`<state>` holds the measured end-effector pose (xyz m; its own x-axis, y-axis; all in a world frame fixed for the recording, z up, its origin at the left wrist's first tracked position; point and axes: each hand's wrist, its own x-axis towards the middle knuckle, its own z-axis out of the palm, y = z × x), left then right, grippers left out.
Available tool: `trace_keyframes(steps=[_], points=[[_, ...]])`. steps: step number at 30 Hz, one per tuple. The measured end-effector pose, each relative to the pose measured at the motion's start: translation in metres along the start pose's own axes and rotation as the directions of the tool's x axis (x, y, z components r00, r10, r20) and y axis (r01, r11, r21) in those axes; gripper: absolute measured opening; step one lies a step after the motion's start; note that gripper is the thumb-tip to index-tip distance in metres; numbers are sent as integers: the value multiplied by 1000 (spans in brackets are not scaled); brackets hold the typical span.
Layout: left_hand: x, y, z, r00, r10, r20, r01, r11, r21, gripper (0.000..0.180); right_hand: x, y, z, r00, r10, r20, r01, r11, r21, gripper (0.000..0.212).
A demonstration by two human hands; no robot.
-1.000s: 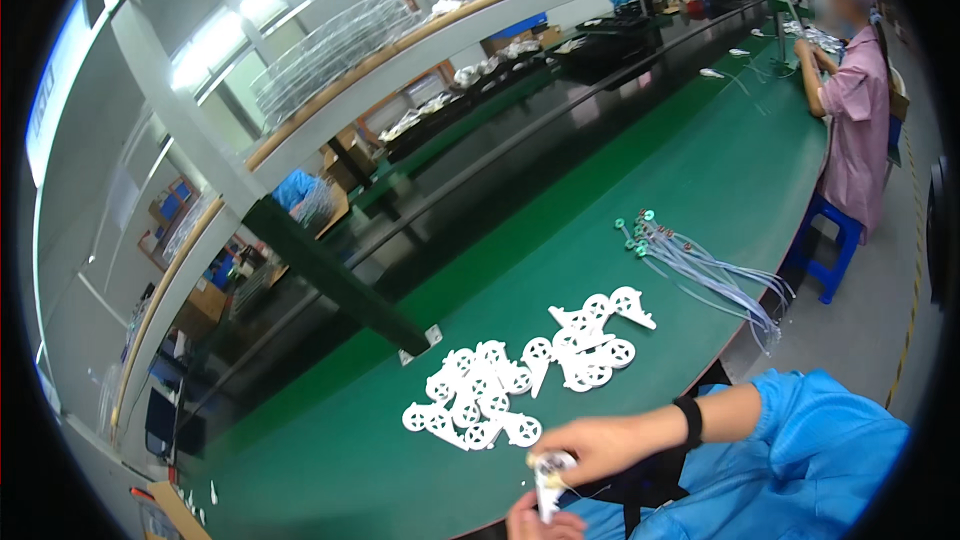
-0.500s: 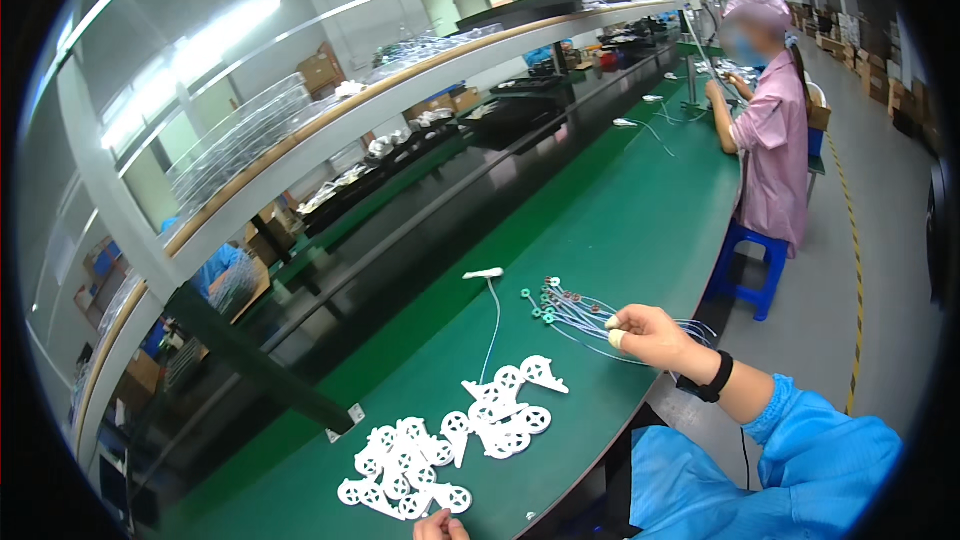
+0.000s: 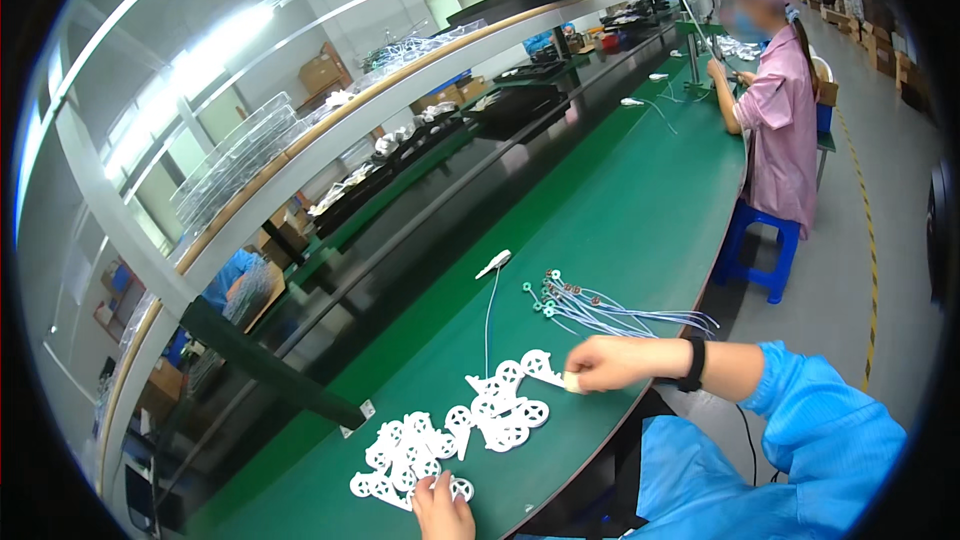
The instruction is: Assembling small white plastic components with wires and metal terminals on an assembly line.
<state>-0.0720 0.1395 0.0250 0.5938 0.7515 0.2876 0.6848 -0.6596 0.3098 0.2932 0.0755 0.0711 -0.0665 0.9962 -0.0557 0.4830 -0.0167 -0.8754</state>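
White plastic parts (image 3: 497,408), each with a spoked round end and a narrow arm, lie in a loose cluster on the green bench. My right hand (image 3: 612,362) has its fingers pinched together at the arm tip of the rightmost white part (image 3: 537,361); pale covers sit on its fingertips. At the near end of the cluster, my left hand (image 3: 443,512) has fingers bent over another white part (image 3: 462,488), partly hiding it. A bundle of grey-blue cables (image 3: 610,314) with green and brown ring ends lies beyond my right hand.
A white connector (image 3: 493,263) on a thin cable lies past the parts. A dark slanted post (image 3: 275,365) rises at the left, below a long shelf (image 3: 330,125). Further along the green bench (image 3: 610,210), a person in pink (image 3: 775,120) works beside a blue stool (image 3: 757,250).
My right hand has left the cable bundle and come left and nearer, down to the white parts. My left hand has moved further into view, onto the nearest part.
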Motion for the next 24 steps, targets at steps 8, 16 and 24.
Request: trace_keyframes(steps=[8,16,24], points=[[3,7,13,999,35,-30,-34,999,27,38,151,10,24,966,179,-184,-221,946,-237,36],[9,16,-2,998,-55,17,48,963,266,32,128,-13,34,972,-70,-224,198,760,619,43],[-16,30,-13,996,-70,-63,58,983,-176,15,-15,33,-39,933,96,-346,70,896,439,24]])
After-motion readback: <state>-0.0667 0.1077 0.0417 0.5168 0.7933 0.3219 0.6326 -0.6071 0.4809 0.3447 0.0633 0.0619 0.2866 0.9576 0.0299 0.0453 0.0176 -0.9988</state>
